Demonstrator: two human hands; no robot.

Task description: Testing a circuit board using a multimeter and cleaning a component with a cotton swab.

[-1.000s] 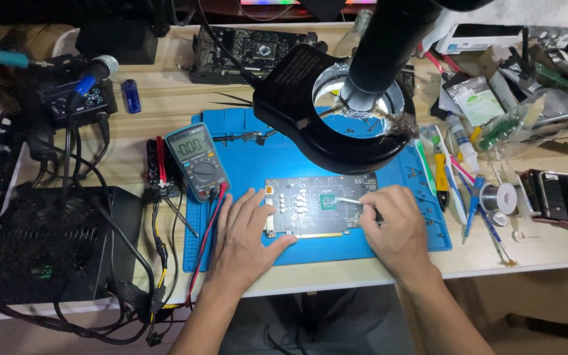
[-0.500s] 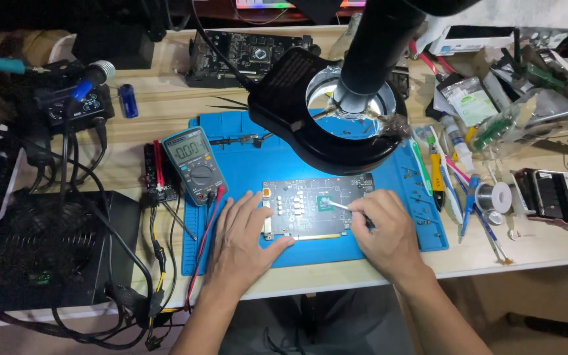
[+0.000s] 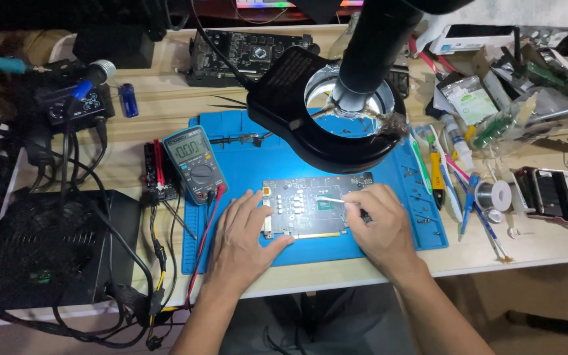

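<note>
A cluttered wooden worktop (image 3: 165, 112) carries a blue mat (image 3: 251, 164), and on it lies a grey circuit board (image 3: 297, 210) just below the black ring lamp (image 3: 297, 125). My left hand (image 3: 241, 240) lies flat — fingers spread, grip released — pressing the board's left edge. My right hand (image 3: 379, 227) has its grip pinched on a white swab (image 3: 331, 200), tip touching the board's square chip. A multimeter (image 3: 194, 161) sits just left of the board.

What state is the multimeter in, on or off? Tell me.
On. The multimeter lies face up on the blue mat, and its display shows lit digits. Its probe leads run down past the left hand.
</note>
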